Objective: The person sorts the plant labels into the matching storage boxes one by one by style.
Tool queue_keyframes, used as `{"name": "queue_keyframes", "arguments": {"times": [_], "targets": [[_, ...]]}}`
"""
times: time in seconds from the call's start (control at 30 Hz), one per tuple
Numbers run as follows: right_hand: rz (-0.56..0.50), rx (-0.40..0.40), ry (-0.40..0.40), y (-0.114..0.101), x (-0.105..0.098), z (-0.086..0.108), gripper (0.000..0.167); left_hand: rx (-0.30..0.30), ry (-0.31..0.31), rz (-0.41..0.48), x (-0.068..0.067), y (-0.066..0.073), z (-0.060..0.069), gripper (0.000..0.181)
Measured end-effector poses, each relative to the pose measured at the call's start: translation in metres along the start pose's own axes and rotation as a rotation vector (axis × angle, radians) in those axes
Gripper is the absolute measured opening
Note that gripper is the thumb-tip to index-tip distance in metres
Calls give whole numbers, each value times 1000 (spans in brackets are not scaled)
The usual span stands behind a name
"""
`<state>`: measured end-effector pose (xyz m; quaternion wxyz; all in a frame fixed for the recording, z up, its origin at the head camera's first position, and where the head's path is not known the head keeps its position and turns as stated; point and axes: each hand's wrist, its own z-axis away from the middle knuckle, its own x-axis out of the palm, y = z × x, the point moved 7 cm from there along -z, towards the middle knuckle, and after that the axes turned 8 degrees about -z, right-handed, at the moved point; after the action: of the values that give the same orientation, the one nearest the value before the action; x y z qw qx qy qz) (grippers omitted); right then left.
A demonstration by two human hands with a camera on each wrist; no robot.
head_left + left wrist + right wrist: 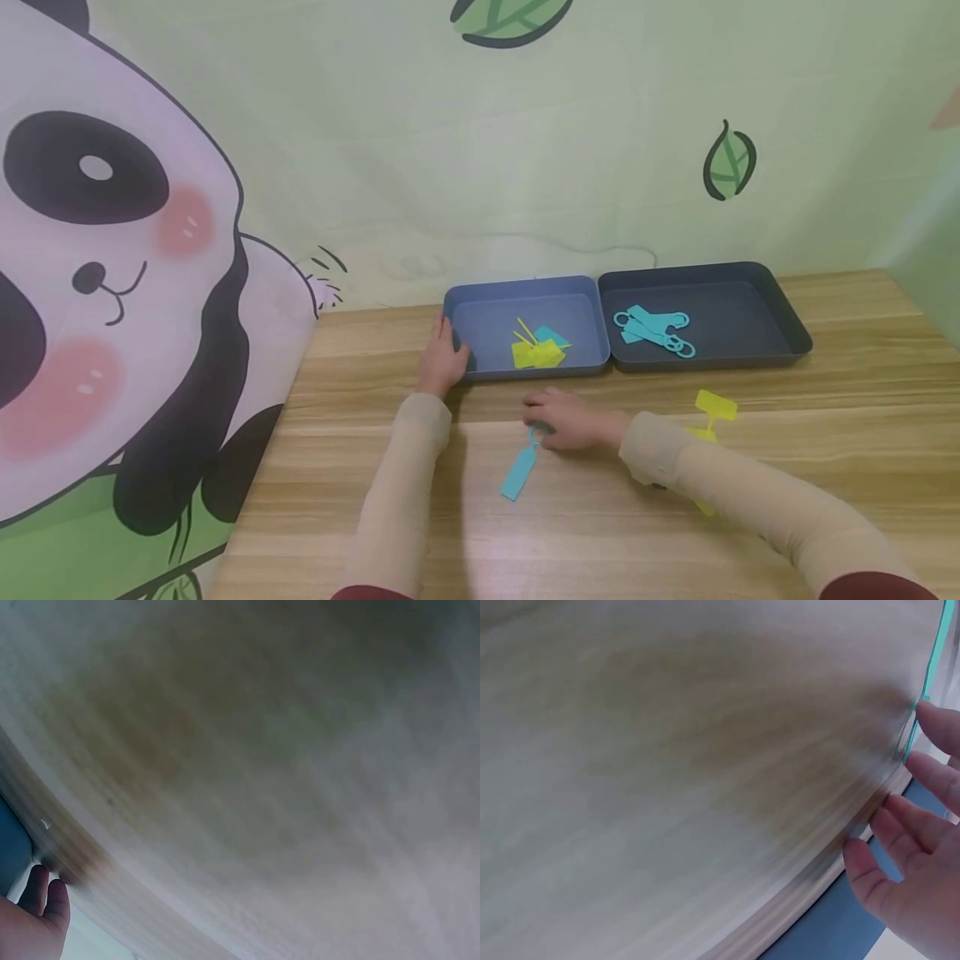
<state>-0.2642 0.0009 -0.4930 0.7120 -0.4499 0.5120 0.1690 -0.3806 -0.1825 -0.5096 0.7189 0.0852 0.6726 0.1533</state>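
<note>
At the blue tray's (525, 289) left front corner, my left hand (442, 360) grips the wall, fingers along the outside. The left wrist view shows part of this hand (34, 919) beside the tray's blue side (11, 851). My right hand (573, 421) pinches the ring end of a teal tag (519, 473) lying on the table before the tray. In the right wrist view, the thumb and a fingertip of that hand (915, 847) meet at the thin teal tag (936, 656); its other fingers rest spread on the wood.
Yellow tags (538, 354) and a teal one (551, 336) lie in the blue tray. The dark tray (750, 361), touching it on the right, holds several teal tags (651, 325). More yellow tags (716, 406) lie by the right forearm, partly covered. A printed cloth (562, 167) hangs behind.
</note>
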Motion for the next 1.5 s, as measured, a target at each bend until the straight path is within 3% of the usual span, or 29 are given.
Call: {"name": "queue_keyframes", "arguments": {"times": [0.43,1.0,1.1,1.3,1.5], "targets": [[1,-30,12,-3,-3,3,23,-1,0,-18,1,-1,0,64],[61,6,-10,-4,-2,-2,12,-4,-3,-18,1,-1,-1,64],[40,4,-17,-2,-2,-3,15,-7,-6,-19,1,0,-1,64],[-43,20,-40,2,-4,-3,39,-4,7,-11,1,0,-1,64],[9,-26,-35,-2,-5,0,29,-2,8,-5,1,0,-2,64]]}}
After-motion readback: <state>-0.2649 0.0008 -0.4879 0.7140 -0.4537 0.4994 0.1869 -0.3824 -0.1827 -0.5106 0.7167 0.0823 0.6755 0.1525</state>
